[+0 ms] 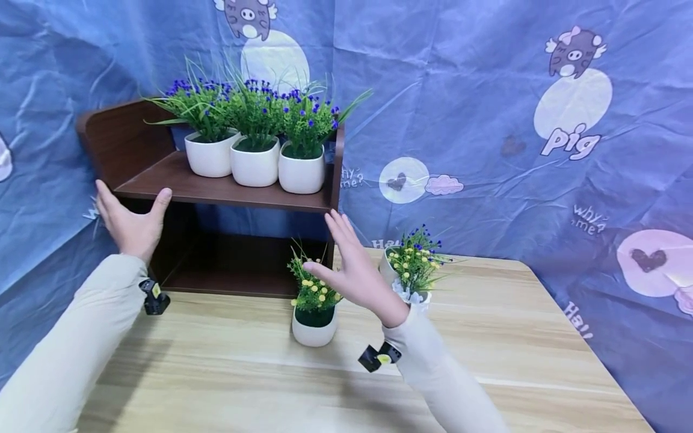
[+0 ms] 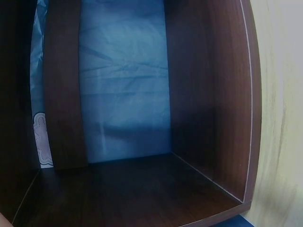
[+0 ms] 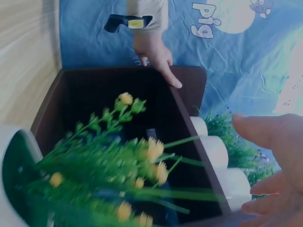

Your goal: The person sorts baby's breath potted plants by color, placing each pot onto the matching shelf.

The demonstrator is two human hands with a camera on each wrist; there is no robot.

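Observation:
A dark brown two-tier shelf (image 1: pixel 227 195) stands on the table. My left hand (image 1: pixel 132 225) is at its left front edge, fingers along the outer side and thumb spread apart. In the right wrist view that left hand (image 3: pixel 155 53) appears against the shelf's side. Near the right upright is my right hand (image 1: pixel 360 276), fingers extended and nothing held; whether it touches the shelf cannot be told. Three white potted plants with blue-purple flowers (image 1: pixel 255 165) stand on the upper board. A yellow-flowered potted plant (image 1: pixel 314 334) sits on the table before the shelf's right end.
Beyond my right hand are more potted plants, partly hidden, with yellow and blue flowers (image 1: pixel 414 261). The light wooden table (image 1: pixel 487 355) extends to the right. A blue patterned cloth (image 1: pixel 476 120) hangs behind. The lower compartment (image 2: pixel 128 194) fills the left wrist view.

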